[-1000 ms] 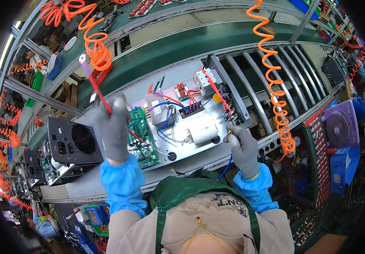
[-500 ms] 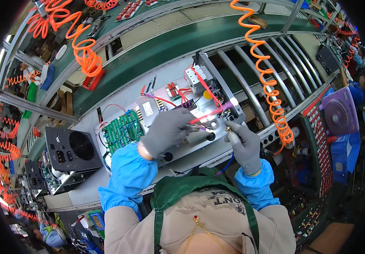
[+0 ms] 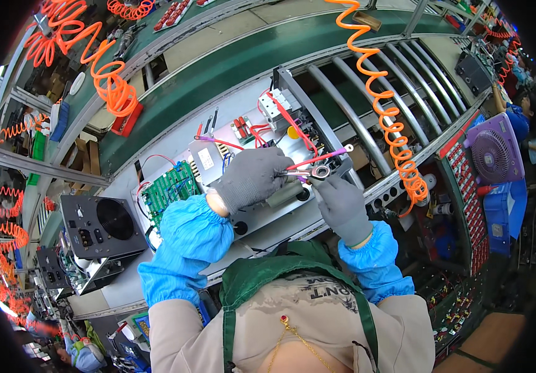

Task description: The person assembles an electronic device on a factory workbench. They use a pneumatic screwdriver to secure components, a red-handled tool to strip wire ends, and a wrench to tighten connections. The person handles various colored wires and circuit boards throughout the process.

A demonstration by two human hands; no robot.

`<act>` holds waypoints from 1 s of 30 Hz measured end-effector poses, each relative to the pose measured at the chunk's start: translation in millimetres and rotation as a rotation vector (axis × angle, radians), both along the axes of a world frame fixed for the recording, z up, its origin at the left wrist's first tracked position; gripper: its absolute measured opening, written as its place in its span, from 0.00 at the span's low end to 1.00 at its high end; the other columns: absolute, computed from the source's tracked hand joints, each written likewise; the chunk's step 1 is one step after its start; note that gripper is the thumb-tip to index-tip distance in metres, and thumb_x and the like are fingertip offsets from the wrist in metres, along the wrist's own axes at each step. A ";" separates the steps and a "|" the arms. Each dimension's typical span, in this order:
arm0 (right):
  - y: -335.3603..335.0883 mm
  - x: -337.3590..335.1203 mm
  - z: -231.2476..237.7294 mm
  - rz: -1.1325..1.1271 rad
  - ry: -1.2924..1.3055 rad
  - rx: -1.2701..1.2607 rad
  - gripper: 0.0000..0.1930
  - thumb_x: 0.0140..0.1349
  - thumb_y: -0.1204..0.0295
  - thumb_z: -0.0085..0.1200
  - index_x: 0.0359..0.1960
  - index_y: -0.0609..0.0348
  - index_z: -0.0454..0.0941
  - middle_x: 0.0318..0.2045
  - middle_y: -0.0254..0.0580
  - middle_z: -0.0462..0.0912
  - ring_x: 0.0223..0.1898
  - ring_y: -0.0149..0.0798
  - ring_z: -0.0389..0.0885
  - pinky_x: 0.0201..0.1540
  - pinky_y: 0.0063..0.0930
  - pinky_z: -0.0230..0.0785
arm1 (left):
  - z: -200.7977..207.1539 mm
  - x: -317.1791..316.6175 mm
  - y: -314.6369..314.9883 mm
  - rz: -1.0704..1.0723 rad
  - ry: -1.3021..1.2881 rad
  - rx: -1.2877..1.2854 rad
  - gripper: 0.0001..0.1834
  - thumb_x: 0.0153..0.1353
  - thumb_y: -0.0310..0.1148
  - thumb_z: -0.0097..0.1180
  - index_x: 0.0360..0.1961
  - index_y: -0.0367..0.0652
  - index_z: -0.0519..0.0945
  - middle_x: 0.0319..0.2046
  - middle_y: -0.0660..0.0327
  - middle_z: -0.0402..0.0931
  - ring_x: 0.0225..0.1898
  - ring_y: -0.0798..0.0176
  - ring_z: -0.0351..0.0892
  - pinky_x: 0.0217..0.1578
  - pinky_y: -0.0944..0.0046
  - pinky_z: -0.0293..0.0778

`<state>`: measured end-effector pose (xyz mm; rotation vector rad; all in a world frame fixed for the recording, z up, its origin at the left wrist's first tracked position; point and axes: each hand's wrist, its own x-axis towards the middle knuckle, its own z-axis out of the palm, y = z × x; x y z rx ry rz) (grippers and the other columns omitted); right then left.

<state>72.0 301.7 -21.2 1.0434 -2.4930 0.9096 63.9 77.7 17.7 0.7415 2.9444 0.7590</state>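
Left fingers [image 3: 280, 165] grasped a red cable [image 3: 317, 160] and wrench [image 3: 299, 174], whose ring [image 3: 321, 171] had now reached the right fingers [image 3: 325, 185], their hold unclear, by the metal case's [image 3: 300, 93] corner, suggesting a fastening step.

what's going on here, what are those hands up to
A person in gray gloves works over an open metal chassis full of wiring. The left hand grips a ring-ended wrench, with a red cable jutting out beside it. The right hand is at the wrench's ring end; whether it pinches anything is hard to tell. The cable's ring terminal points away, unattached.
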 end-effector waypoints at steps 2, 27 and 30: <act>-4.7 1.2 -5.7 -0.053 -0.013 -0.013 0.11 0.52 0.75 0.55 0.39 0.56 0.77 0.22 0.42 0.73 0.26 0.45 0.77 0.27 0.37 0.70 | -0.9 -8.0 1.1 -0.031 0.019 -0.020 0.08 0.53 0.33 0.54 0.35 0.45 0.78 0.30 0.57 0.73 0.33 0.51 0.76 0.32 0.54 0.73; -40.4 -4.1 -56.7 -0.220 -0.331 -0.222 0.11 0.58 0.74 0.49 0.42 0.61 0.76 0.33 0.54 0.77 0.32 0.55 0.76 0.36 0.43 0.70 | -33.3 -16.4 17.2 0.344 0.266 0.105 0.15 0.41 0.24 0.61 0.35 0.43 0.81 0.35 0.57 0.78 0.33 0.52 0.79 0.33 0.59 0.75; -36.9 -5.9 -60.4 -0.187 -0.274 -0.356 0.12 0.60 0.71 0.47 0.44 0.58 0.76 0.29 0.48 0.77 0.31 0.45 0.78 0.31 0.38 0.70 | -33.4 -16.2 17.3 0.352 0.281 0.109 0.14 0.42 0.24 0.61 0.34 0.42 0.81 0.35 0.57 0.78 0.33 0.52 0.79 0.33 0.59 0.75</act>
